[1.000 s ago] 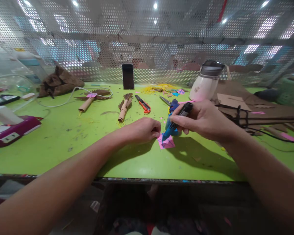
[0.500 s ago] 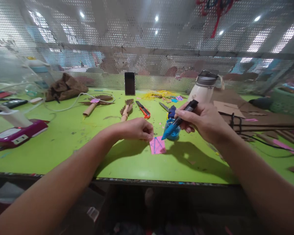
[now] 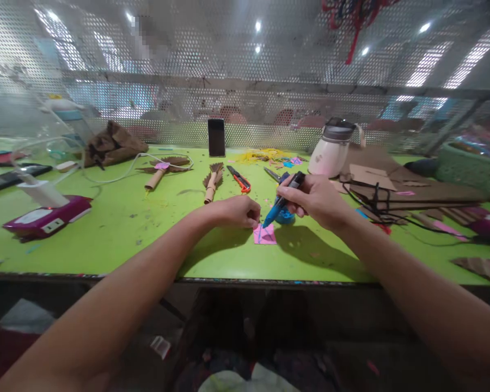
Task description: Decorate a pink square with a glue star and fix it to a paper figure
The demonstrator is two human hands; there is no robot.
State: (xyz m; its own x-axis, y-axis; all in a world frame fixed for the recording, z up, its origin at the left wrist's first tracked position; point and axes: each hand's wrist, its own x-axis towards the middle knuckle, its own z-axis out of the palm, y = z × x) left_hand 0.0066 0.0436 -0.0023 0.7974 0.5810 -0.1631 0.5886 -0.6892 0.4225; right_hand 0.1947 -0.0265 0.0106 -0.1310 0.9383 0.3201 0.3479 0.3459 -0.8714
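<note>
A small square of pink paper with blue lines drawn on it lies flat on the green table. My left hand is closed, its fingertips pressed together at the paper's upper left corner. In my right hand is a marker pen with a blue front and a black barrel, tilted so its tip is at the paper's upper edge. Whether the tip touches cannot be made out. Partly hidden behind the marker stands a small jar of blue stuff.
An orange cutter knife, scissors and rolled cardboard pieces lie beyond my hands. A phone stands upright farther back. At right are a white bottle and brown cardboard; a purple power strip sits left.
My right hand has brought the marker slightly left, its tip now over the paper's upper edge. My left hand stays at the paper's corner. The camera view has shifted a little.
</note>
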